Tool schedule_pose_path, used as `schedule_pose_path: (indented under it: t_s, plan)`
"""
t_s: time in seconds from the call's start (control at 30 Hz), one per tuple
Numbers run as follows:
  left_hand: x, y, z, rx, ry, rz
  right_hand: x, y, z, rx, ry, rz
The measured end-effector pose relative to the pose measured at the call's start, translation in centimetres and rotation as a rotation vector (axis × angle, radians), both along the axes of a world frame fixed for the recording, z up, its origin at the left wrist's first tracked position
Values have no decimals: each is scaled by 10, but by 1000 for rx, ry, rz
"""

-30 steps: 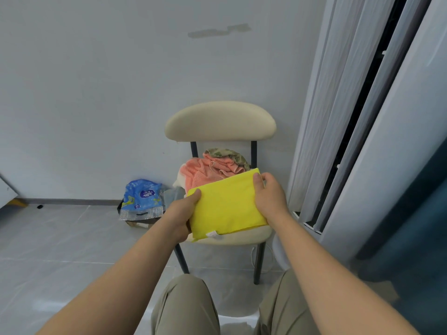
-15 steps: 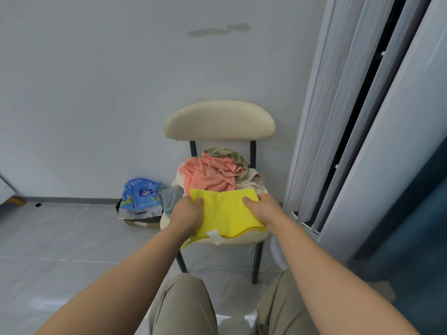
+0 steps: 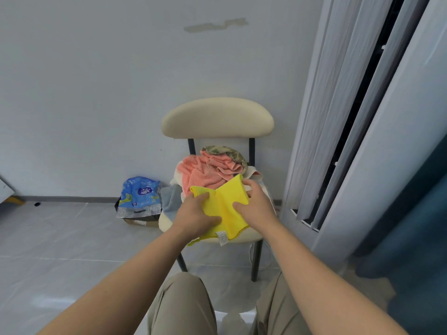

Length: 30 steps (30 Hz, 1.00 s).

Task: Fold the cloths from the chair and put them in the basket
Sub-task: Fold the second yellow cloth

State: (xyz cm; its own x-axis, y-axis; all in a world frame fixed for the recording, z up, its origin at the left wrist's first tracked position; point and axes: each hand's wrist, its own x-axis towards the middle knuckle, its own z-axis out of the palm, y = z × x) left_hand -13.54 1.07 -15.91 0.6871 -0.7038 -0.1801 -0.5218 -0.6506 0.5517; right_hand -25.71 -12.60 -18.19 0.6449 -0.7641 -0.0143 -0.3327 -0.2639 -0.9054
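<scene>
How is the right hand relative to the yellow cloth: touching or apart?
Touching. The head view shows the right hand pinching the yellow cloth by its raised right flap.

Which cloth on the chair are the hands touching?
The yellow cloth at the seat's front, touched by the left hand and right hand. The pink cloth and green patterned cloth lie crumpled behind it.

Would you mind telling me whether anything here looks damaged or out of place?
Yes: a grey patch mars the wall above the chair, like peeled paint. A crumpled blue packet lies left of the chair.
</scene>
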Motion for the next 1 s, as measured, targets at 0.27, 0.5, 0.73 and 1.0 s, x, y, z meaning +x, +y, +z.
schedule_pose_path:
  t_s: [0.27, 0.5, 0.73, 1.0]
  plan:
    - [-7, -4, -2, -423, 350, 64, 4, 34, 7, 26, -93, 153]
    - [-6, -1, 1, -483, 320, 88, 4, 44, 5, -52, -65, 260]
    - [10, 3, -2, -430, 206, 162, 1, 34, 6, 192, -154, 216]
    - [18, 15, 16, -460, 351, -80, -1, 7, 16, -128, -194, 204]
